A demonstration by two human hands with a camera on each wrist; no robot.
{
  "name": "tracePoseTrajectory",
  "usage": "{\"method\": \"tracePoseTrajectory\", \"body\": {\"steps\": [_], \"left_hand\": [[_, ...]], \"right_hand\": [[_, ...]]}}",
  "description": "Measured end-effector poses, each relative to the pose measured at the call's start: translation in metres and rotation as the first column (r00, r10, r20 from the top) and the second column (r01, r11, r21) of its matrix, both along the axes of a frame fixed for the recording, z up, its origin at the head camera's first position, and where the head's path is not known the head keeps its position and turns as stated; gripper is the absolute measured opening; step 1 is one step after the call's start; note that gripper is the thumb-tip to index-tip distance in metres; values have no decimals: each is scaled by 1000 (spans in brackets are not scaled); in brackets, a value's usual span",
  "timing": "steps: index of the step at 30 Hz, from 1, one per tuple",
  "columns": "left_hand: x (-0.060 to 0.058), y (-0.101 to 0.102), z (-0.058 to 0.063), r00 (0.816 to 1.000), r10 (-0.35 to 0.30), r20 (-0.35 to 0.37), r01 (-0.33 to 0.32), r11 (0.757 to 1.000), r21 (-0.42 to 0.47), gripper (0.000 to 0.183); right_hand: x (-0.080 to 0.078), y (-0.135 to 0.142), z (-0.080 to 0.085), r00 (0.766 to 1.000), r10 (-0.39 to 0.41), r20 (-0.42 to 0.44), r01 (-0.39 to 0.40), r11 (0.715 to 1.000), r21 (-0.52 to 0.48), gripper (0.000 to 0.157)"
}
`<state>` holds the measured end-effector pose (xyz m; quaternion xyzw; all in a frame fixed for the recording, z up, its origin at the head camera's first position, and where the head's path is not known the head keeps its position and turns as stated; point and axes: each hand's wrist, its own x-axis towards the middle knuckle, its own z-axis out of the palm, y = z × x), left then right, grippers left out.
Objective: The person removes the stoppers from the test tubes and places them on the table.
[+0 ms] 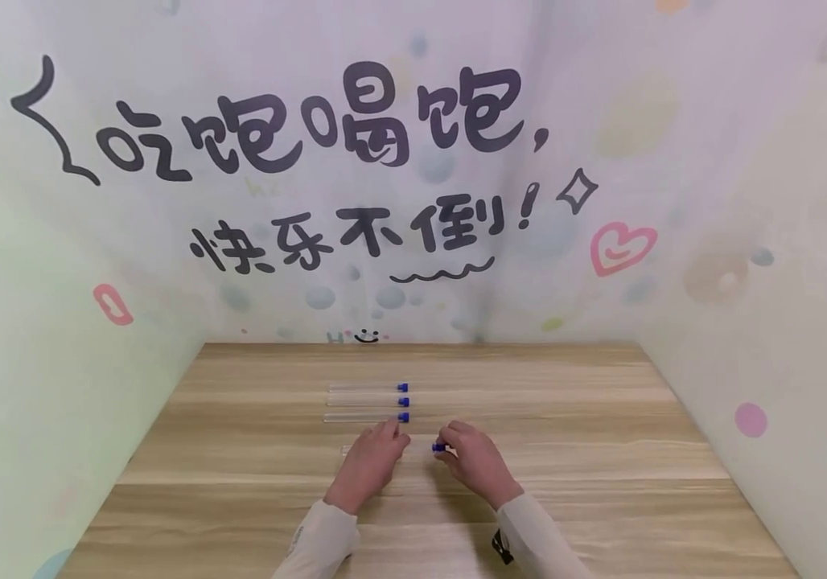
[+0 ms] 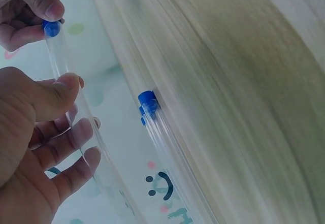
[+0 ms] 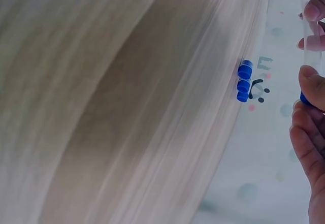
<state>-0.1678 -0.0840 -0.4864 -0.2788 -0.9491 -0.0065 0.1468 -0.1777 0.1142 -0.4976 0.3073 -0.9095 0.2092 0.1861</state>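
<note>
My left hand (image 1: 368, 462) holds a clear test tube (image 2: 116, 188) between thumb and fingers, its far end showing past the hand on the left. At the tube's other end my right hand (image 1: 479, 462) pinches a blue cap (image 2: 52, 28) with thumb and fingertips. In the left wrist view this cap sits right at the tube's mouth. Just beyond the hands, three clear tubes with blue caps (image 1: 403, 417) lie side by side on the wooden table (image 1: 254, 450), caps pointing right.
White walls (image 1: 732, 338) with printed lettering and bubbles stand at the back and both sides, meeting the table's edges. A small black object (image 1: 503, 547) shows at the right sleeve's cuff.
</note>
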Motion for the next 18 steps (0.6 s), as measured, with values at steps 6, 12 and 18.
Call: {"method": "tracePoseTrajectory", "body": {"steps": [6, 12, 18], "left_hand": [[1, -5, -3, 1000, -9, -17, 9, 1000, 10, 8], [1, -11, -3, 1000, 1, -10, -1, 1000, 31, 7], [1, -16, -5, 1000, 0, -9, 1, 998, 65, 8]], "right_hand": [[3, 5, -3, 998, -43, 36, 43, 999, 3, 16], [3, 13, -4, 995, -93, 38, 93, 996, -8, 17], [2, 21, -6, 990, -111, 87, 113, 993, -22, 17]]}}
